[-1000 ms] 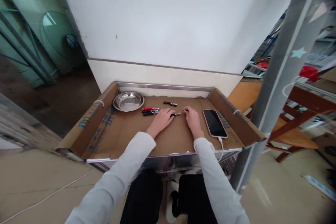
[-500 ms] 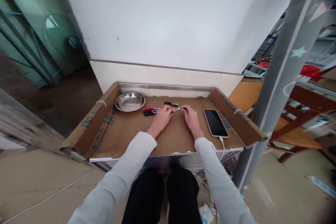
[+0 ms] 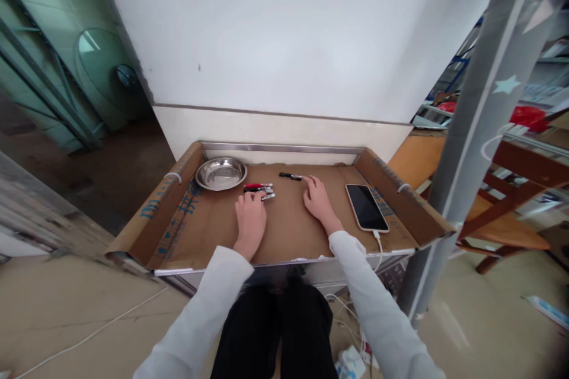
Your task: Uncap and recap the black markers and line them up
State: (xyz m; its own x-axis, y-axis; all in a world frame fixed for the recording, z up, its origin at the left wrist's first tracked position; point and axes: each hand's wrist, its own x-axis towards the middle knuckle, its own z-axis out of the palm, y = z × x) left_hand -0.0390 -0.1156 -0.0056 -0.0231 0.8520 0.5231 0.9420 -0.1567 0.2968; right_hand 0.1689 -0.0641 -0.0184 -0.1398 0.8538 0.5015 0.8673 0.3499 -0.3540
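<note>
My left hand [image 3: 251, 218] lies on the cardboard-lined table [image 3: 293, 231], its fingers curled over a black marker with a silver end [image 3: 268, 196]. That marker sits at the near side of a small row of markers, one red [image 3: 258, 185] and one black. My right hand [image 3: 316, 198] is flat with its fingers apart. Its fingertips are just right of a lone black marker [image 3: 290, 176] near the back edge, and I cannot tell whether they touch it.
A steel bowl [image 3: 221, 173] stands at the back left of the table. A phone [image 3: 367, 207] on a white cable lies at the right. Raised cardboard flaps line both sides. A grey pole [image 3: 471, 130] and a wooden chair [image 3: 511, 231] stand to the right.
Both hands held one marker together at the middle. My left hand has carried it left to the row of markers, and my right hand has let go and moved toward the lone black marker.
</note>
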